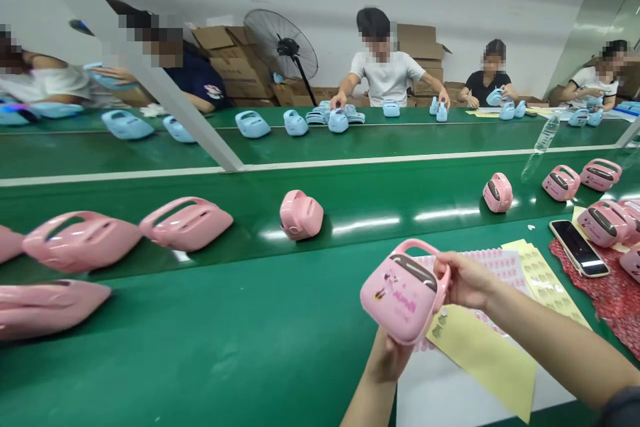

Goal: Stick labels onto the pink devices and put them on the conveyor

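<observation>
Pink and glossy, the round-cornered case has a looped handle, a dark strip and a printed figure beside magenta lettering. The right hand grips its handle; the left hand is closed around its bottom. It is held up over the green desk, towards the far edge, beside the yellow sheet.
</observation>
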Available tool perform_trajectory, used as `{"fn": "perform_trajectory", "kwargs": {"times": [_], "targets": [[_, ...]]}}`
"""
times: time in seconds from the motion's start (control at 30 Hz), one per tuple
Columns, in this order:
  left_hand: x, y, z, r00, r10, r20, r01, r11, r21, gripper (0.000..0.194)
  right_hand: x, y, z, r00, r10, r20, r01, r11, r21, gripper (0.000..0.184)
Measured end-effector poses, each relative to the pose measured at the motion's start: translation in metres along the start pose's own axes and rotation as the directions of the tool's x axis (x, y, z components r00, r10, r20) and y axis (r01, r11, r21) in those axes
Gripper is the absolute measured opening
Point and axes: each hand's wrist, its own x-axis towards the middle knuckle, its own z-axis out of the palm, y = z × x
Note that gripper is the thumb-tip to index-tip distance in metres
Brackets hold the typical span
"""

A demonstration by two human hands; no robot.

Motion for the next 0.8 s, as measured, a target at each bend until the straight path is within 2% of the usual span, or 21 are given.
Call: {"fn": "perform_trajectory", "kwargs": {"times": [0.03, 0.1, 0.17, 0.2, 0.27, 0.33, 0.4, 0.47, 0.57, 0.7, 0.8], "targets": [[-0.004, -0.004, -0.003, 1.0, -0.016, 0.019, 0.017, 1.0, -0.024, 0.081, -0.004, 0.009, -0.003, 1.0, 0.005, 0.001, -0.005, 1.0, 0.01, 0.031], [-0.009, -0.01, -0.012, 1.0, 0.004, 0.011, -0.003, 0.993, -0.114, 0.072, -0.009, 0.025, -0.01, 0.995, -0.066, -0.077, 0.063, 0.997, -0.039, 0.03], [-0.011, -0.012, -0.021, 0.998, 0.047, -0.044, -0.054, 0.982, -0.18, 0.061, -0.009, 0.042, -0.02, 0.962, -0.197, -0.19, 0.157, 0.966, -0.205, 0.031], [-0.011, -0.01, -0.024, 0.996, 0.054, -0.064, -0.066, 0.977, -0.201, 0.058, -0.009, 0.052, -0.026, 0.931, -0.283, -0.231, 0.196, 0.92, -0.34, 0.031], [-0.01, -0.004, -0.027, 0.993, 0.049, -0.108, -0.073, 0.97, -0.231, 0.058, -0.007, 0.071, -0.038, 0.861, -0.45, -0.238, 0.215, 0.744, -0.633, 0.03], [-0.009, 0.005, -0.024, 0.985, 0.031, -0.171, -0.074, 0.964, -0.255, 0.059, -0.004, 0.09, -0.047, 0.819, -0.548, -0.17, 0.179, 0.524, -0.833, 0.025], [-0.009, 0.012, -0.018, 0.967, 0.019, -0.253, -0.092, 0.955, -0.283, 0.056, 0.001, 0.105, -0.052, 0.805, -0.583, -0.116, 0.137, 0.371, -0.919, 0.018], [-0.01, 0.016, -0.011, 0.942, 0.016, -0.334, -0.122, 0.947, -0.298, 0.05, 0.006, 0.113, -0.052, 0.789, -0.607, -0.098, 0.106, 0.291, -0.951, 0.015], [-0.011, 0.018, -0.002, 0.924, -0.008, -0.382, -0.111, 0.951, -0.288, 0.043, 0.009, 0.115, -0.048, 0.768, -0.629, -0.119, 0.067, 0.263, -0.962, 0.016], [-0.009, 0.021, 0.011, 0.924, -0.068, -0.376, -0.042, 0.96, -0.277, 0.042, 0.004, 0.108, -0.04, 0.79, -0.586, -0.182, 0.038, 0.342, -0.939, 0.017], [-0.005, 0.024, 0.018, 0.88, -0.104, -0.464, -0.062, 0.943, -0.328, 0.037, -0.003, 0.102, -0.036, 0.817, -0.552, -0.17, 0.078, 0.397, -0.914, 0.014]]}}
